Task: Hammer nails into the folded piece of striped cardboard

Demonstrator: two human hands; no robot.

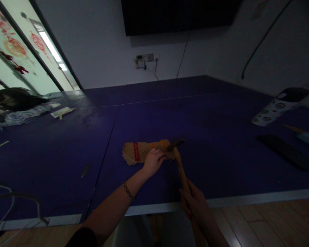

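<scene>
A tan patterned cloth item [142,152] with a red band and an orange patch lies flat on the blue table [149,120]. My left hand [153,161] rests on its right part, fingers bent and pressed together at its near edge; whatever they pinch is too small to tell. My right hand [193,202] is wrapped round the wooden handle of a hammer-like tool [180,166]. The tool's dark head is over the right end of the cloth item; contact between them cannot be told.
Small metal tool [86,170] at the left; white cables [12,195] at the near left corner. Black flat object [285,151] and a white patterned container [273,109] stand to the right. A dark bag [18,98] lies far left. The table's near edge [157,208] is close to my body.
</scene>
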